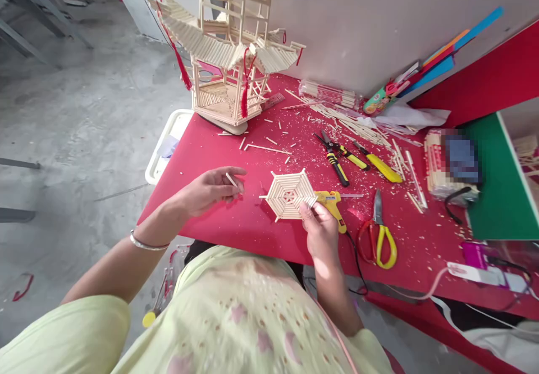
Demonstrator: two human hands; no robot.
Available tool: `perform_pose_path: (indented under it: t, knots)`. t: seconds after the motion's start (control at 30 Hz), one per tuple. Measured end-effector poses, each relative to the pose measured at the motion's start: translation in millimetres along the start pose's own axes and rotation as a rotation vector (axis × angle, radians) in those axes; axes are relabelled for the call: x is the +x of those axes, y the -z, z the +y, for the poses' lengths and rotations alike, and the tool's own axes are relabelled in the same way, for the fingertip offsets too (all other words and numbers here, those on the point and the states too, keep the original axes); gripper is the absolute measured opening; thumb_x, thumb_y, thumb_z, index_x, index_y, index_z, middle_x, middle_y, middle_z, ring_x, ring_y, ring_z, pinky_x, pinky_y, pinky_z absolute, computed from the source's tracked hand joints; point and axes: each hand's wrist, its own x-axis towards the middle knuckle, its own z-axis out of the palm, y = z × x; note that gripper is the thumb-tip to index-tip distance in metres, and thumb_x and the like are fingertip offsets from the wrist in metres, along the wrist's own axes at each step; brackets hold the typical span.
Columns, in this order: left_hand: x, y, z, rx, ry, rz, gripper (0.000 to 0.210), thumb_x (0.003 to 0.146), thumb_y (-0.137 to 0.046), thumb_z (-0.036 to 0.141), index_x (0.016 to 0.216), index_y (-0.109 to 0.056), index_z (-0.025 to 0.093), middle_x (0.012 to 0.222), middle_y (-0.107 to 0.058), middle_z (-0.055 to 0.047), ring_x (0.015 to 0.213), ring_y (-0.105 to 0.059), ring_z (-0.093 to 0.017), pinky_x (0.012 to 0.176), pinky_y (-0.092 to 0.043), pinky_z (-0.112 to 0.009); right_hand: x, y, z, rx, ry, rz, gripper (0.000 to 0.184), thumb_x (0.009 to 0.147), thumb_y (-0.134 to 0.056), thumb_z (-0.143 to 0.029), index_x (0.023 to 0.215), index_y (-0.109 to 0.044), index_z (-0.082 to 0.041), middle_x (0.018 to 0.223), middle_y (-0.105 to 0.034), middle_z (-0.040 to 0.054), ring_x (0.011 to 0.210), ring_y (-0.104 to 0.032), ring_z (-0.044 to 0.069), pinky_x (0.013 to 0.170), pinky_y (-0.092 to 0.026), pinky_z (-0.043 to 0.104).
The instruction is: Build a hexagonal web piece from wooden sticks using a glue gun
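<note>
Pinched in my left hand [214, 187] is a short wooden stick [231, 179], held just above the red tabletop. My right hand [320, 229] grips the near right edge of a hexagonal panel [288, 195] built from pale sticks in rings, like a web, with stick ends poking out at its corners. A gap separates the left hand from the panel. Right behind the panel and the right fingers lies a yellow glue gun [333, 208], partly hidden, its cord running off the table's front edge.
A stick-built pagoda [219, 99] with red tassels stands at the back left. Pliers [337, 166], a yellow-handled cutter [381, 166] and scissors [381, 233] lie to the right. Loose sticks [357, 124] and chips cover the red table [236, 222]. A power strip [475, 274] sits at the right.
</note>
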Motion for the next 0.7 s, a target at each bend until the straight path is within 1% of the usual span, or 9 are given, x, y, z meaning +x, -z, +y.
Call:
perform_pose_path:
  t: [0.07, 0.1, 0.17, 0.27, 0.33, 0.43, 0.57, 0.7]
  knots:
    - [3.8, 4.7, -0.4, -0.033, -0.021, 0.035, 0.045, 0.078, -0.085, 0.03, 0.115, -0.065, 0.014, 0.095, -0.074, -0.01, 0.073, -0.066, -0.013, 0.063, -0.05, -0.023, -0.5, 2.8, 0.2, 0.063, -0.02, 0.056, 0.039, 0.09, -0.07, -0.054, 0.112, -0.075, -0.022, 0.103, -0.078, 0.0057, 0.099, -0.071, 0.023, 0.087, -0.056, 0.033]
    - [6.0, 6.2, -0.1, -0.039, -0.024, 0.052, 0.04, 0.077, -0.086, 0.031, 0.107, -0.065, 0.014, 0.093, -0.074, -0.01, 0.073, -0.067, -0.013, 0.063, -0.051, -0.022, -0.8, 2.8, -0.1, 0.076, -0.028, 0.058, 0.037, 0.089, -0.071, -0.052, 0.11, -0.076, -0.022, 0.101, -0.078, 0.0049, 0.097, -0.071, 0.023, 0.088, -0.055, 0.033]
    - [10.2, 7.7, 2.4, -0.023, -0.008, 0.067, 0.034, 0.077, -0.087, 0.035, 0.092, -0.066, 0.013, 0.087, -0.074, -0.01, 0.067, -0.065, -0.012, 0.059, -0.05, -0.022, -1.2, 1.3, -1.3, 0.069, -0.036, -0.004, 0.034, 0.089, -0.072, -0.052, 0.107, -0.077, -0.023, 0.096, -0.078, 0.0037, 0.093, -0.071, 0.022, 0.087, -0.055, 0.033]
    - [15.6, 7.6, 11.4, 0.112, 0.037, 0.064, 0.034, 0.078, -0.085, 0.042, 0.08, -0.07, 0.011, 0.073, -0.071, -0.007, 0.056, -0.057, -0.009, 0.051, -0.043, -0.019, -1.4, -1.9, -4.1, 0.044, -0.041, -0.135, 0.034, 0.087, -0.075, -0.051, 0.105, -0.078, -0.022, 0.092, -0.078, 0.0037, 0.088, -0.071, 0.023, 0.084, -0.055, 0.033]
    - [18.3, 6.1, 19.1, 0.218, 0.059, 0.072, 0.034, 0.076, -0.086, 0.043, 0.076, -0.072, 0.012, 0.065, -0.065, -0.004, 0.054, -0.053, -0.007, 0.047, -0.037, -0.018, -1.3, -3.9, -6.0, 0.041, -0.038, -0.203, 0.034, 0.086, -0.076, -0.051, 0.104, -0.079, -0.022, 0.094, -0.078, 0.0044, 0.087, -0.071, 0.023, 0.082, -0.055, 0.033]
    - [21.4, 2.0, 28.7, 0.3, 0.103, 0.067, 0.032, 0.073, -0.087, 0.043, 0.072, -0.073, 0.014, 0.058, -0.059, -0.002, 0.051, -0.047, -0.007, 0.045, -0.032, -0.02, -0.7, -6.5, -7.9, 0.039, -0.029, -0.242, 0.034, 0.086, -0.076, -0.051, 0.104, -0.08, -0.023, 0.092, -0.078, 0.004, 0.083, -0.07, 0.022, 0.079, -0.054, 0.033]
    - [23.6, -5.2, 35.5, 0.307, 0.169, 0.028, 0.03, 0.07, -0.087, 0.041, 0.071, -0.073, 0.015, 0.056, -0.059, -0.002, 0.049, -0.046, -0.008, 0.045, -0.031, -0.022, -0.2, -7.7, -8.0, 0.022, -0.022, -0.268, 0.033, 0.086, -0.075, -0.052, 0.101, -0.081, -0.023, 0.082, -0.075, 0.0022, 0.076, -0.067, 0.021, 0.075, -0.053, 0.032]
    - [25.1, -12.8, 39.2, 0.307, 0.186, 0.019, 0.029, 0.065, -0.09, 0.038, 0.07, -0.074, 0.014, 0.054, -0.056, -0.001, 0.048, -0.044, -0.007, 0.045, -0.03, -0.022, -0.7, -7.1, -7.1, 0.046, -0.02, -0.301, 0.03, 0.087, -0.075, -0.05, 0.099, -0.081, -0.023, 0.083, -0.076, 0.0019, 0.079, -0.067, 0.02, 0.074, -0.052, 0.031]
